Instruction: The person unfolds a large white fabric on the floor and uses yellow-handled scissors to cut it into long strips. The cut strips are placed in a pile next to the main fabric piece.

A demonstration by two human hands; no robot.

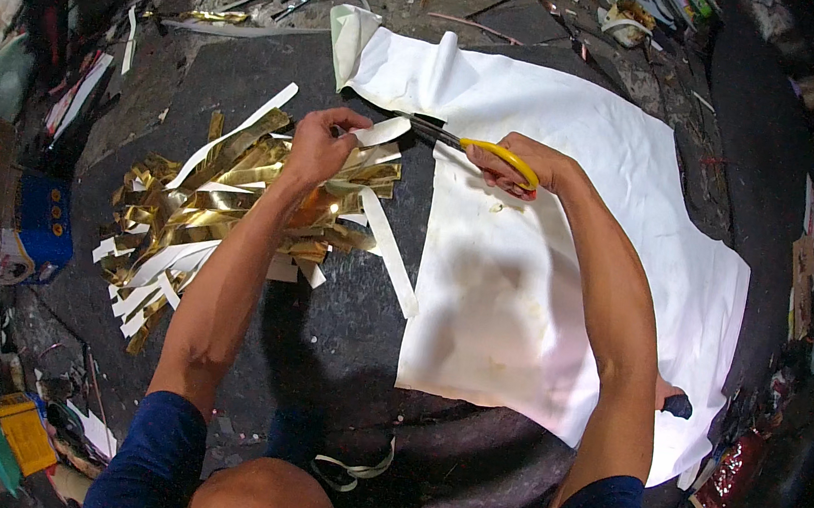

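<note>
My right hand (pixel 536 158) grips yellow-handled scissors (pixel 526 174), whose dark blades point left along the edge of a large white sheet (pixel 602 126). The sheet looks pliable, with creases and a curled far-left corner; a stained stretch of it spreads below the scissors. Between finger and thumb, my left hand (pixel 316 151) pinches a narrow white strip (pixel 386 132) beside the blade tips. Whether that strip still joins the sheet I cannot tell. Under and left of my left forearm lies a loose pile of gold and white strips (pixel 220 218).
A dark mat (pixel 217 67) lies under the sheet and pile. At the left stands a blue box (pixel 41 224), with a yellow box (pixel 23 431) nearer me. Scraps and thin strips litter the floor's rim; a red shiny packet (pixel 733 477) lies at the near right.
</note>
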